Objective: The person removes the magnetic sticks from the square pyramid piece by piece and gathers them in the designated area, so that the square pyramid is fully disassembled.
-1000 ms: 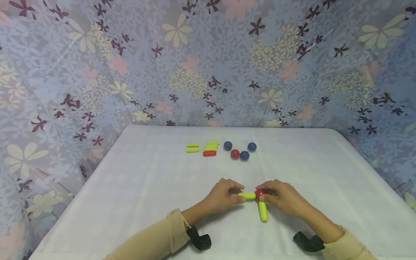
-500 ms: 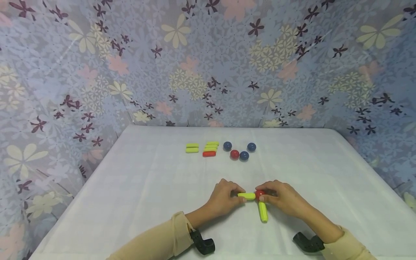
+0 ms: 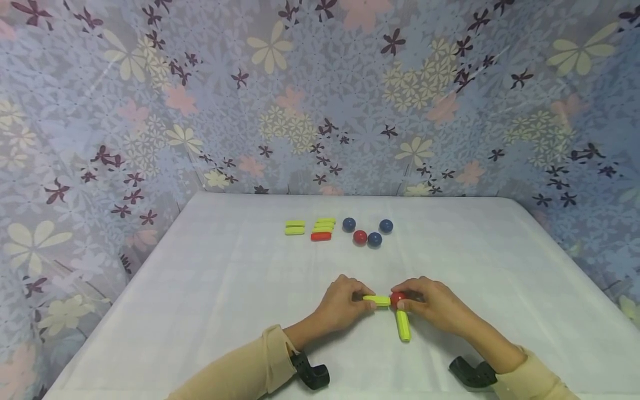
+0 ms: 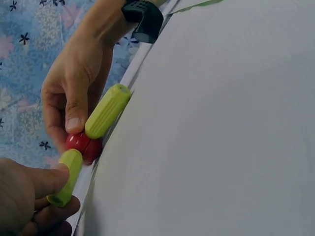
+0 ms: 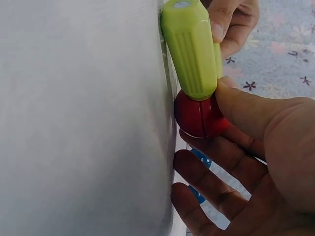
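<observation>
My right hand (image 3: 434, 304) pinches a glossy red ball (image 3: 398, 300) between thumb and fingers, low over the white table. Joined to that ball and pointing toward me is a yellow-green ribbed stick (image 3: 403, 326). My left hand (image 3: 341, 304) pinches a second yellow-green stick (image 3: 378, 300) by its left end; its right end meets the ball's left side. In the right wrist view the first stick (image 5: 189, 49) stands against the ball (image 5: 202, 115), which shows a seam. The left wrist view has the left thumb on the second stick (image 4: 71, 172).
Farther back lie several yellow-green sticks (image 3: 295, 227) in two groups, with one red stick (image 3: 321, 236) in front of the right group. Beside them are a red ball (image 3: 360, 238) and three dark blue balls (image 3: 374, 239). A floral cloth (image 3: 320, 100) hangs behind the white table (image 3: 240, 266).
Both hands keep their hold on the ball and stick, which stay joined end to side. Everything shifts only slightly left in the head view; the left forearm has moved a little right.
</observation>
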Demonstrator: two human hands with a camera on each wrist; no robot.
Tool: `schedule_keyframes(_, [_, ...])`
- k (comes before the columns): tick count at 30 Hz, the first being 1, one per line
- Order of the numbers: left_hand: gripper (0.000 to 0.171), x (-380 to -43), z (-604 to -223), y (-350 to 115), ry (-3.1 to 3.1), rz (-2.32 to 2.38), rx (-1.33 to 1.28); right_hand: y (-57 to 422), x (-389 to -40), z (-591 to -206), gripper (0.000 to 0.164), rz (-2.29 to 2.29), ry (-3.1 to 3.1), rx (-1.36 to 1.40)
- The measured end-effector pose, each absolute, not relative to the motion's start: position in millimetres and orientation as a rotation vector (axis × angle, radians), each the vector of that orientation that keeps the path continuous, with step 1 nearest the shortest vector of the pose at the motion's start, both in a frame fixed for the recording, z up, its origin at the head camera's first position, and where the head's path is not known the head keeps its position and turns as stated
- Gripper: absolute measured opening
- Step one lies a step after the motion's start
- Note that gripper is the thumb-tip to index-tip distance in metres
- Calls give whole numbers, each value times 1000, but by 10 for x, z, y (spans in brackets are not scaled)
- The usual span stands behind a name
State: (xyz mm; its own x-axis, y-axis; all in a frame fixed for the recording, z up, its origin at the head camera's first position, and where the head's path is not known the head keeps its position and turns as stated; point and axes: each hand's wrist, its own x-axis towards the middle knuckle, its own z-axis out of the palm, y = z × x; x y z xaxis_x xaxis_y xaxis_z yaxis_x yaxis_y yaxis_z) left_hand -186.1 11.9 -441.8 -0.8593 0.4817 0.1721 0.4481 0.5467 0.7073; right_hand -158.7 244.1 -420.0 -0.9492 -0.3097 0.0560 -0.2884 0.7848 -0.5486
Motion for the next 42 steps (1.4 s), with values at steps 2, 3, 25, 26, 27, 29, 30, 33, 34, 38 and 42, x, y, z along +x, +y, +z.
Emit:
schedule_keyframes(2, [18, -1877, -4408, 51, 2712, 1269, 798, 2439, -1590, -4196, 31, -893, 2922, -493])
schedule_keyframes(3, [18, -1888, -4400, 7, 2710, 1293, 784, 2438, -1592, -4195, 31, -892, 2918, -485])
schedule_keyframes(25, [27, -2977, -4352, -1138, 3160, 1125, 221, 2426, -1584, -4206, 33, -934, 2893, -396])
schedule_keyframes(26, [27, -3011, -4357, -1136, 3164, 1104, 213, 2426, -1585, -4208, 33, -936, 2893, -401])
schedule_keyframes(27, [27, -3041, -4363, -1127, 3167, 1084, 208, 2429, -1585, -4211, 33, -939, 2895, -402])
schedule_keyframes(29, [27, -3095, -4373, -1112, 3177, 1049, 207, 2428, -1587, -4215, 33, -942, 2897, -402])
schedule_keyframes(30, [27, -3119, -4376, -1103, 3179, 1037, 204, 2426, -1588, -4219, 33, -943, 2899, -400])
schedule_keyframes(33, [27, -3177, -4384, -1080, 3181, 1016, 178, 2418, -1588, -4222, 34, -942, 2902, -388])
schedule_keyframes(34, [27, -3191, -4384, -1073, 3182, 1015, 167, 2416, -1589, -4223, 34, -942, 2901, -385])
schedule_keyframes(38, [27, -3229, -4382, -1048, 3193, 1000, 129, 2409, -1585, -4220, 36, -948, 2896, -382])
schedule_keyframes(42, [27, -3252, -4379, -1024, 3207, 989, 124, 2410, -1579, -4212, 35, -952, 2895, -371])
